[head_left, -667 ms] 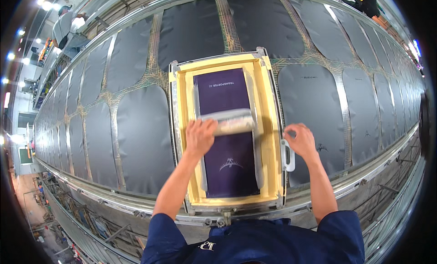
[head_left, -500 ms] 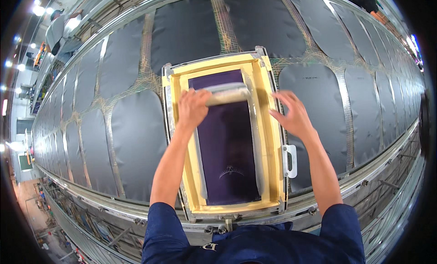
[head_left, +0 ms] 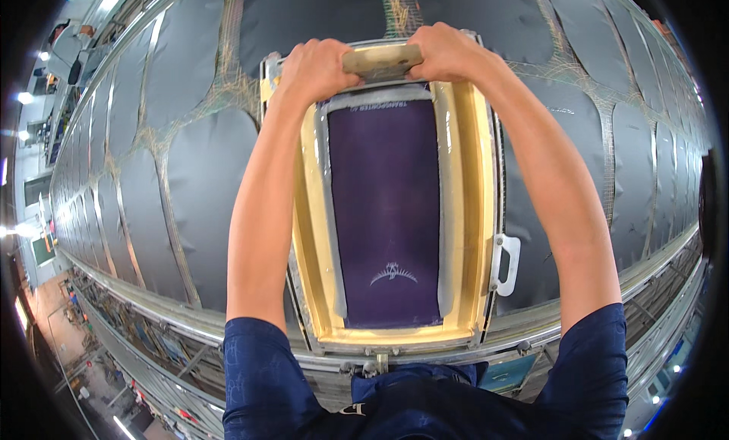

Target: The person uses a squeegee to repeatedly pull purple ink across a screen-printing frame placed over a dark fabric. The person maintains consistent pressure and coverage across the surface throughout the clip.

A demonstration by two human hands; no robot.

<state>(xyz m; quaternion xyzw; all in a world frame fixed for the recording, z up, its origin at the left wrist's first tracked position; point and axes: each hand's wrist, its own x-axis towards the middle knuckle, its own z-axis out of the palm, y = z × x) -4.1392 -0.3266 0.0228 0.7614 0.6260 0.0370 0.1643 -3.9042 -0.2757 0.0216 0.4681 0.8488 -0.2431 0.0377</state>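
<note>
Both hands grip a squeegee with a pale, worn handle [head_left: 382,60] at the far end of a screen-printing frame [head_left: 472,212]. My left hand [head_left: 319,69] is closed round its left end, and my right hand [head_left: 448,53] round its right end. The squeegee lies crosswise over the frame's far part; its blade edge is mostly hidden. Inside the yellow-taped border, the dark purple screen mesh [head_left: 386,189] shows a small pale winged emblem [head_left: 393,274] near me and pale lettering at the far end.
Dark grey fabric panels [head_left: 205,212] lie in rows on the long table around the frame. A white handle [head_left: 505,264] sticks out from the frame's right side. A metal rail [head_left: 190,324] runs along the table's near edge. Another person [head_left: 72,49] is at the far left.
The squeegee has moved to the far end of the frame. My right hand, earlier open and apart on the right, now holds it together with the left. My view has shifted slightly.
</note>
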